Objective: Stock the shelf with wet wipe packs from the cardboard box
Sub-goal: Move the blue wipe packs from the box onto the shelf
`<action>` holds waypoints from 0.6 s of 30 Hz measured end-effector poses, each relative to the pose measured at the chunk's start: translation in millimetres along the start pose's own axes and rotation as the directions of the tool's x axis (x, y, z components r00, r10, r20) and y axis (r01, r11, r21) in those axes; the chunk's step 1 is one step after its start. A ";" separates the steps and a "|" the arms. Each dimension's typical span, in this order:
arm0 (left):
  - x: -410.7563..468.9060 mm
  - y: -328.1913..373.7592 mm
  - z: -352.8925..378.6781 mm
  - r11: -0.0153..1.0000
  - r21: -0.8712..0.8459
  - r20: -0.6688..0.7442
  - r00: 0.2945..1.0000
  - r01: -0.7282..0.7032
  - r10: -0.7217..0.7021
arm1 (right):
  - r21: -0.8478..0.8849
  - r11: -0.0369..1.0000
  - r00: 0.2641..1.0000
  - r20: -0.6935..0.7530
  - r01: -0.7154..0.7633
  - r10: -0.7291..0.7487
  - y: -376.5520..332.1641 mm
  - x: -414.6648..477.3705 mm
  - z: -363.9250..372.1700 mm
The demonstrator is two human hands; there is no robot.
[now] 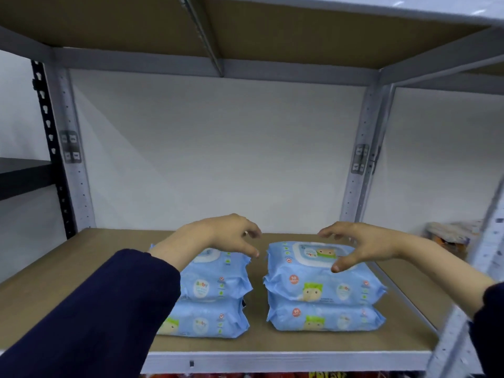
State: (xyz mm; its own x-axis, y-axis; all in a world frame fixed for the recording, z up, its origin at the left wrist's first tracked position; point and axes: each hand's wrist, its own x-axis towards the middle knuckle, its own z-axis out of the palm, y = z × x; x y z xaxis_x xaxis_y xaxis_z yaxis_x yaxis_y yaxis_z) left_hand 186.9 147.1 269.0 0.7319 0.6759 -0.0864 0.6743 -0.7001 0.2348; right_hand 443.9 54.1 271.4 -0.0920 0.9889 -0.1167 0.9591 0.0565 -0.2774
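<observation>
Counting four packs (321,279) stacked on the shelf (81,268); left hand (226,236) and right hand (362,246) spread above, gripping nothing, loads of room left.

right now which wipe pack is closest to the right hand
The top pack of the right stack: it lies under the right hand, white lid up. The other top pack sits under the left hand.

On the tan-brown shelf board (81,268), the wet wipe packs (324,285) are light blue, printed with a green-topped cartoon face, white ovals and small red round badges. Behind the board the frame posts (357,165) are pale grey. Left of it, the side upright (51,148) is black. The sleeves (95,309) in front of the board are navy.
</observation>
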 end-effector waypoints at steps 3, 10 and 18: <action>2.5 17.3 10.8 0.999 0.022 -0.002 0.999 -0.038 0.038 | -0.028 1.000 1.000 -0.025 0.002 -0.003 4.7 -17.7 5.2; 4.7 47.0 34.2 0.999 0.024 -0.067 0.997 -0.045 0.047 | -0.070 0.998 0.996 -0.094 -0.003 -0.004 15.6 -45.0 17.8; 13.6 65.1 90.2 0.992 -0.121 -0.336 0.942 -0.045 0.001 | 0.085 0.996 0.943 -0.329 -0.015 0.042 32.0 -42.7 57.1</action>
State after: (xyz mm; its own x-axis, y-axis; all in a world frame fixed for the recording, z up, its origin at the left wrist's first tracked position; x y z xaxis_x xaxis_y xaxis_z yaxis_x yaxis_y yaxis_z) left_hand 249.6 89.9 195.8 0.6573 0.7129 0.2442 0.6243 -0.6967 0.3535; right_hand 463.2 5.8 213.1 0.0418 0.9806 0.1917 0.9339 0.0298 -0.3562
